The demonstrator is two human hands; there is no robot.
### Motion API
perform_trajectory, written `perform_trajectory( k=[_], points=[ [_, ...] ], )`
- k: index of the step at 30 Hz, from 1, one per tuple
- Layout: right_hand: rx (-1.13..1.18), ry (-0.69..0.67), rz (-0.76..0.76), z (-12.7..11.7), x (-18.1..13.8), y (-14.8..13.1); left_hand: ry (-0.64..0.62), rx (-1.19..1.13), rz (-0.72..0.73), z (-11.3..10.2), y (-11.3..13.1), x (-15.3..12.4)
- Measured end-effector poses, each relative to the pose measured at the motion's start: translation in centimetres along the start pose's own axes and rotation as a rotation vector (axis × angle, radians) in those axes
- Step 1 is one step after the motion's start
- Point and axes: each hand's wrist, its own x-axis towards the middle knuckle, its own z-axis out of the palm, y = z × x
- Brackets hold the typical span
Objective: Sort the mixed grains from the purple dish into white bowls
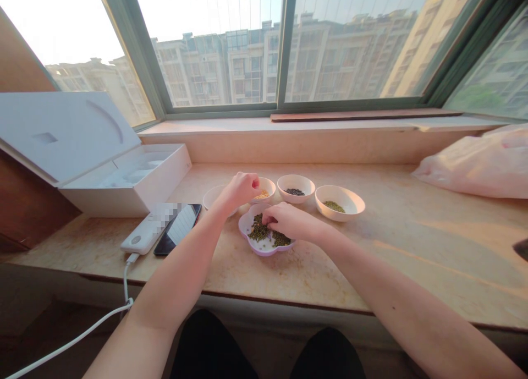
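Observation:
My left hand (pixel 244 188) is closed, fingers curled, above the white bowl (pixel 270 187) of yellowish grains or beans (pixel 262 194); whatever it holds is hidden. My right hand (pixel 286 221) reaches into a lilac-rimmed, flower-shaped dish (pixel 264 251), its fingers bent together among small green beans (pixel 258 229). What those fingertips grip cannot be made out. Behind the dish is a white bowl (pixel 296 181) with black beans (pixel 295 192). To its right sits another white bowl (pixel 350 206) with green beans (pixel 334 206). The left forearm partly covers a further white bowl (pixel 212 196).
An open white box (pixel 160 175) stands at the left, a phone (pixel 177 230) and a white power bank (pixel 142 233) with a cable (pixel 126 280) before it. A pale plastic bag (pixel 478 161) lies at the right. Windows rise behind the stone-like counter (pixel 412 247).

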Motion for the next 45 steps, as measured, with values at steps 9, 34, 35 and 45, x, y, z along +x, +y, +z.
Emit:
perform_trajectory(
  k=[9,34,35,45],
  points=[
    [0.181,0.069,-0.069,-0.6,-0.5,0.2,-0.048,0.078,-0.036,1.4,-0.4,0.3],
    [0.069,0.363,0.540,-8.4,-5.1,11.1,-0.490,0.210,0.166,-2.5,3.7,-5.1],
    [0.040,0.326,0.590,-8.5,-5.2,11.5,-0.520,0.232,0.155,-2.4,3.9,-5.2],
    [-0.052,0.172,0.729,-8.6,-5.2,11.7,-0.644,0.332,0.146,-2.2,4.8,-4.9]
  ],
)
